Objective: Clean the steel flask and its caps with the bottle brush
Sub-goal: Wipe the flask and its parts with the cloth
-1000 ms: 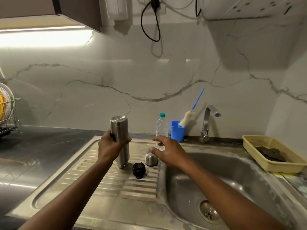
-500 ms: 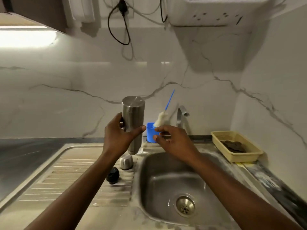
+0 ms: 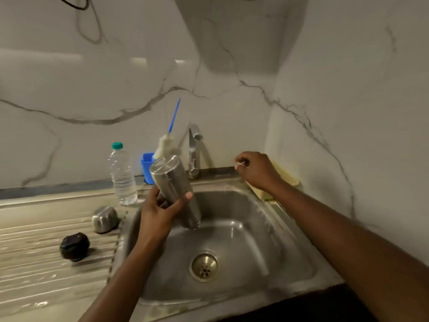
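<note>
Two caps (image 3: 105, 219) sat seemingly unwashed beside the left hand (image 3: 157, 213), its grip round the tilted steel flask (image 3: 173, 181); bottle brush (image 3: 165, 147) untouched, right hand (image 3: 257, 169) pinching something small (image 3: 240, 163).

PLACE: kitchen, washing-up corner | SINK: stainless steel sink basin (image 3: 243, 205) with round brass-coloured drain (image 3: 204, 267) | LEFT: ribbed steel draining board (image 3: 34, 263) | BACK: chrome tap (image 3: 192, 149) on white grey-veined marble wall (image 3: 92, 89) | KIT: white-headed, blue-handled bottle brush (image 3: 163, 147) standing in blue plastic cup (image 3: 146, 168), clear plastic water bottle (image 3: 121, 175) alongside
</note>
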Action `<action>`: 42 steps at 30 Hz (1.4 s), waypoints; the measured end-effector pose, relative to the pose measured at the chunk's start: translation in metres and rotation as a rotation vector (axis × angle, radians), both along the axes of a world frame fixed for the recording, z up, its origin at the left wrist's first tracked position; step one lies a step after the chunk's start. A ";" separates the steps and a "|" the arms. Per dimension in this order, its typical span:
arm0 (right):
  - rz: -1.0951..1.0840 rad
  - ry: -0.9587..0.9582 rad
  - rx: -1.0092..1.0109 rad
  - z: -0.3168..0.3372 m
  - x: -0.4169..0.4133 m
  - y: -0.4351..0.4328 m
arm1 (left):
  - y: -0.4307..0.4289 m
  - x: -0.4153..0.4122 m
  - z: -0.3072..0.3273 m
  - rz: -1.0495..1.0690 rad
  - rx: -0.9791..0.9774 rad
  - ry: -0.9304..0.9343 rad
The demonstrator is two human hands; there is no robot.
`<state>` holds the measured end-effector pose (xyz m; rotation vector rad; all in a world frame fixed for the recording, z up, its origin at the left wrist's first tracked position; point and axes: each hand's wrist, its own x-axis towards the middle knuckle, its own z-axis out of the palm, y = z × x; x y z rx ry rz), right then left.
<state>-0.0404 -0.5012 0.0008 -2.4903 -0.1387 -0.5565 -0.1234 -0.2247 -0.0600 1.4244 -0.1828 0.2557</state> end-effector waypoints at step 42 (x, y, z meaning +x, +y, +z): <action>0.199 -0.268 0.562 -0.078 -0.042 0.136 | 0.009 0.021 -0.040 -0.060 -0.096 0.162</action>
